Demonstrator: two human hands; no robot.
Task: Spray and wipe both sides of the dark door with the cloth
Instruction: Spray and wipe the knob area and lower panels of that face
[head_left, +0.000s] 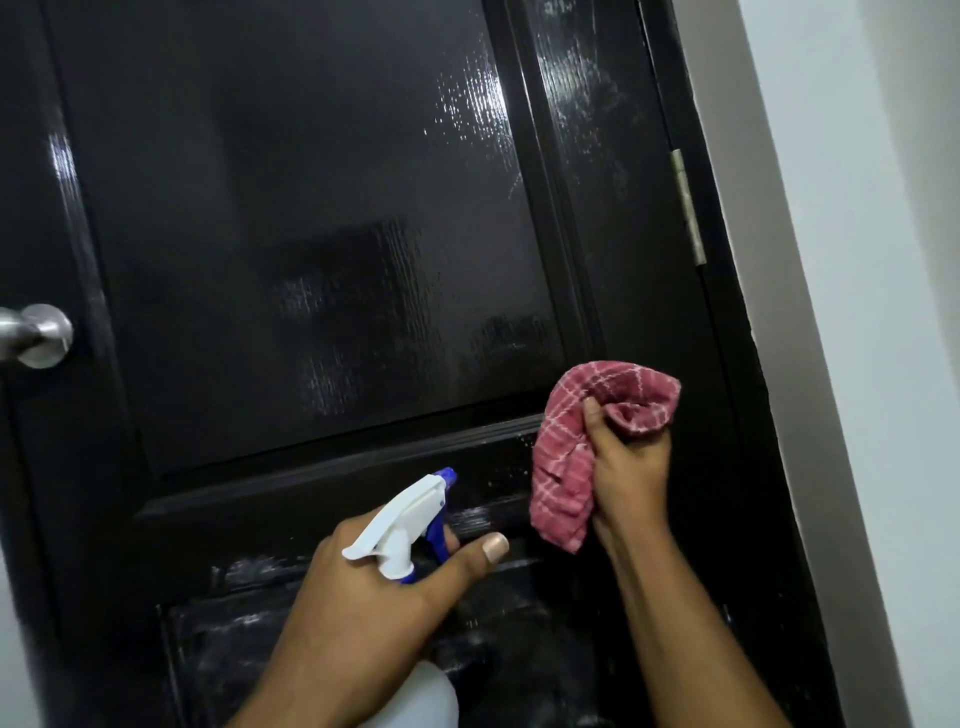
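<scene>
Right hand (631, 467) round cloth (566, 467); left (363, 597), sprayer (405, 519)

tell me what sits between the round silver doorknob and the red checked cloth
Only the dark door's glossy recessed panel, wet-streaked, in the head view.

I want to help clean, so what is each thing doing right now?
door, wet and streaky with spray.
spray bottle, gripped in the left hand, nozzle toward the door.
cloth, bunched up in the right hand.
doorknob, no hand on it.
</scene>
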